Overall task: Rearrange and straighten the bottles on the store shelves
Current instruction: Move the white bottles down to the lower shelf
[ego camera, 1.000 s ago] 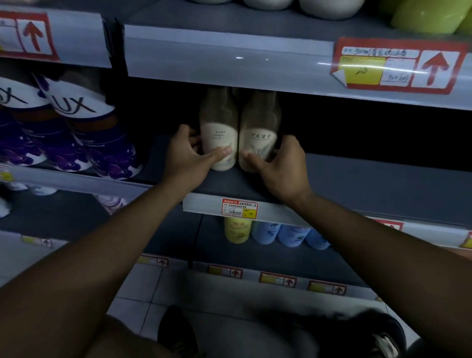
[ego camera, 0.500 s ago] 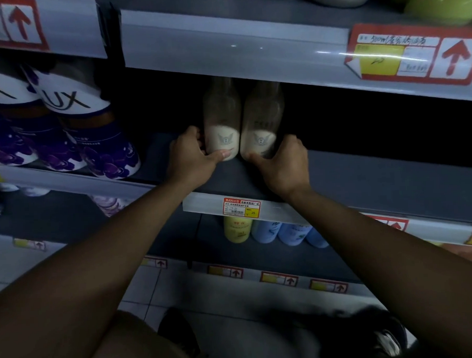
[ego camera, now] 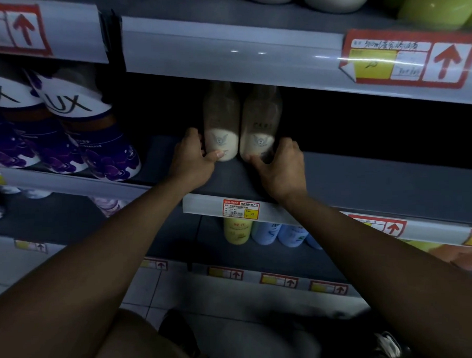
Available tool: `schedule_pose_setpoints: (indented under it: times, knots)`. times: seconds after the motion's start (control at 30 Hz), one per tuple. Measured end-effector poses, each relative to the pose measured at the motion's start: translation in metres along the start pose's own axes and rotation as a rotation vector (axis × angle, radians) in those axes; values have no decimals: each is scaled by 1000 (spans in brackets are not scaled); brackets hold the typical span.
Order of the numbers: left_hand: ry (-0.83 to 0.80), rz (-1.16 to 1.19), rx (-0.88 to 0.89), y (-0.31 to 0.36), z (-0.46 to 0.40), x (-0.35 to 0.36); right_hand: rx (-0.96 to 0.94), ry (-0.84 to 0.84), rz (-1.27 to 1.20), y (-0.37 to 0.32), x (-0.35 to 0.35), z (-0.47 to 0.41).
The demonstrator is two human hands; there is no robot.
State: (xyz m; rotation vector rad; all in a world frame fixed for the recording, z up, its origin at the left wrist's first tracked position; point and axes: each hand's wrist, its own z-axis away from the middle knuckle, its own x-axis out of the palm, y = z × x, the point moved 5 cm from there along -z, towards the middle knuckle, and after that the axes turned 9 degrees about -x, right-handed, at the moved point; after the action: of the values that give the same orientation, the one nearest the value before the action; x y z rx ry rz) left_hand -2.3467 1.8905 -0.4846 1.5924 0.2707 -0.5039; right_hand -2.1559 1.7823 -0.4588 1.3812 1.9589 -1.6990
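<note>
Two pale cream bottles stand side by side, deep on the grey middle shelf (ego camera: 365, 184). My left hand (ego camera: 193, 160) grips the base of the left bottle (ego camera: 221, 125), thumb across its front. My right hand (ego camera: 280, 168) grips the base of the right bottle (ego camera: 262, 123), fingers curled round its right side. Both bottles show a small emblem facing me. Their tops are hidden in shadow under the shelf above.
Purple and white LUX bottles (ego camera: 73, 131) crowd the shelf to the left. White and green bottles (ego camera: 438, 2) stand on the shelf above. A yellow bottle (ego camera: 237, 230) and blue bottles (ego camera: 283, 233) stand on the shelf below. Price tags line the shelf edges.
Both bottles have been turned, so their emblem sides now face me, and pushed slightly deeper. My hands stayed on their bases.
</note>
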Motion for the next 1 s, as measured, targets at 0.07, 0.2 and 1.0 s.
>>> schedule_pose_setpoints:
  times: [0.07, 0.2, 1.0]
  knots:
    - [-10, -22, 20, 1, 2, 0, -4, -5, 10, -1, -1, 0]
    - [1, -79, 18, 8, 13, -8, -28, -55, 48, -4, -3, 4]
    - [258, -24, 312, 107, 164, -105, -622, -14, -25, -132, -160, 88]
